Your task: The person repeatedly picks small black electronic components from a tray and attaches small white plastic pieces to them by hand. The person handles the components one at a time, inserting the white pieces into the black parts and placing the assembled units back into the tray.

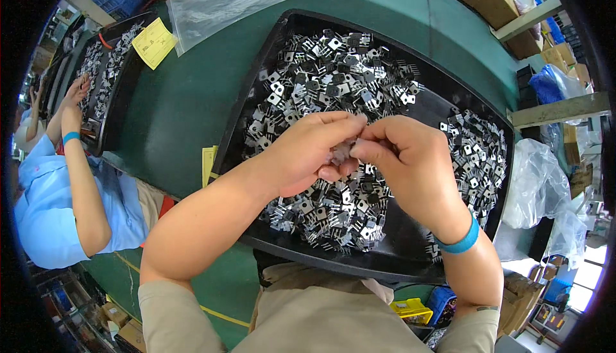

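My left hand (pixel 316 151) is curled over the middle of a black tray (pixel 410 250), its fingers closed around some small greyish pieces (pixel 341 153). They are too blurred to tell their kind. My right hand (pixel 410 160), with a blue band on its wrist, meets it there. Its thumb and forefinger are pinched together at the left fingertips, and whatever is between them is hidden. Under both hands lies a large heap of transistors (pixel 321 86), black-bodied with metal tabs and thin legs. A smaller heap of transistors (pixel 478 160) fills the tray's right side.
A clear plastic bag (pixel 237 6) lies on the green table (pixel 385 3) beyond the tray. To the left, a co-worker in a blue shirt (pixel 83 192) reaches into another black tray (pixel 122 103) with a yellow paper tag (pixel 154 43). Plastic bags (pixel 536 183) and cartons stand at right.
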Demonstrator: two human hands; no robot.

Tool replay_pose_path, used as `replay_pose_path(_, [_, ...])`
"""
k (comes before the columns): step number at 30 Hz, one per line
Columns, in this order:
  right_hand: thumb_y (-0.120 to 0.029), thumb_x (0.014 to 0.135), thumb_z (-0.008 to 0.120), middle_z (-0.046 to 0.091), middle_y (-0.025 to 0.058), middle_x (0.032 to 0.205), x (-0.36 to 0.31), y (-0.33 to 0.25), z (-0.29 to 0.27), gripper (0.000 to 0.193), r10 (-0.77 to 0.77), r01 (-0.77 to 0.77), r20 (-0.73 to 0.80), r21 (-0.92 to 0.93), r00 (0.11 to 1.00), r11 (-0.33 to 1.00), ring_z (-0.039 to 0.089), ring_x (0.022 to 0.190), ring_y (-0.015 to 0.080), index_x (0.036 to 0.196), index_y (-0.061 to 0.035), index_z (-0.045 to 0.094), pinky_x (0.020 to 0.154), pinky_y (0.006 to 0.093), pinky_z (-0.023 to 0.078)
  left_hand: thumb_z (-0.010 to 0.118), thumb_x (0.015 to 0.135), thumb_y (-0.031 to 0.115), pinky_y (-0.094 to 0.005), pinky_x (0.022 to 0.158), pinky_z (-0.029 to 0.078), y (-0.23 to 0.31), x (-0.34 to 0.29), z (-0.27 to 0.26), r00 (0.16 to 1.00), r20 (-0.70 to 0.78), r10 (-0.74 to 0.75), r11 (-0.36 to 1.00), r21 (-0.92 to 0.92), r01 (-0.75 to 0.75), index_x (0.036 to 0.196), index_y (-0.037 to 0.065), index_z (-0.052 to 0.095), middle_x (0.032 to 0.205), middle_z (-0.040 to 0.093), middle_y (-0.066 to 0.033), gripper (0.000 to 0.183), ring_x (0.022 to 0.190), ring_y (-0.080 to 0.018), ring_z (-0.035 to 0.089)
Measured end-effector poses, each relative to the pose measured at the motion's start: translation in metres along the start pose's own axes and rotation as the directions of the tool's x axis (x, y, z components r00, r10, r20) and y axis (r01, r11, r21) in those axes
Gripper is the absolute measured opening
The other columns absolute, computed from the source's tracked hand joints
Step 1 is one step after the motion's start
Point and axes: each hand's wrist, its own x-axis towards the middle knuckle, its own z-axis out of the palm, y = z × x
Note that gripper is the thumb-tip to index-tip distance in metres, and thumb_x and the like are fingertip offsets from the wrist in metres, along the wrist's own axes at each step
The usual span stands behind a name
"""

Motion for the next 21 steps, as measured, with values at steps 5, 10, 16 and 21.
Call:
replay_pose_path(5, [-0.012,0.077,0.071,0.064,0.0167,0.074,0.002,-0.022,0.001,0.017,0.192,-0.191,-0.004,0.056,0.981,0.98,0.063,0.061,0.0292,0.08,0.0008,0.061,0.056,0.0347,0.048,0.042,0.1,0.03,-0.0208,0.042,0.027,-0.004,0.003,-0.006,1.0,-0.015,0.026,0.999,-0.019,-0.027,0.098,0.003,0.057,0.068,0.05,-0.0003,0.031,0.054,-0.0086,0.045])
replay_pose_path(10, [-0.013,0.077,0.074,0.064,0.0143,0.072,0.01,-0.008,-0.009,0.022,0.283,-0.291,0.107,0.069,0.953,0.954,0.06,0.057,0.0185,0.087,0.0015,0.061,0.055,0.0304,0.047,0.048,0.099,0.03,-0.0184,0.043,0.029,-0.003,0.004,-0.005,0.996,0.07,0.05,0.994,-0.1,-0.043,0.094,0.002,0.055,0.076,0.055,-0.005,0.03,0.056,-0.0072,0.045])
replay_pose_path(16, [-0.014,0.081,0.072,0.063,0.0108,0.071,0.013,0.006,-0.008,0.023,0.352,-0.338,-0.026,0.222,0.936,0.915,0.058,0.063,0.0121,0.091,0.0044,0.06,0.056,0.0286,0.047,0.055,0.096,0.028,-0.0186,0.048,0.032,-0.008,0.007,-0.006,0.986,0.089,0.143,0.988,0.048,-0.148,0.097,0.005,0.055,0.08,0.053,-0.002,0.023,0.061,-0.0075,0.046])
replay_pose_path(21, [-0.007,0.083,0.066,0.062,0.0076,0.072,0.007,0.006,-0.004,0.013,0.34,-0.336,0.054,0.357,0.939,0.872,0.056,0.063,0.0094,0.089,0.0037,0.06,0.057,0.0258,0.046,0.052,0.098,0.03,-0.0186,0.05,0.034,-0.009,0.007,-0.005,0.985,0.042,0.168,0.981,0.088,-0.171,0.095,0.005,0.056,0.076,0.054,-0.0019,0.026,0.062,-0.0083,0.049])
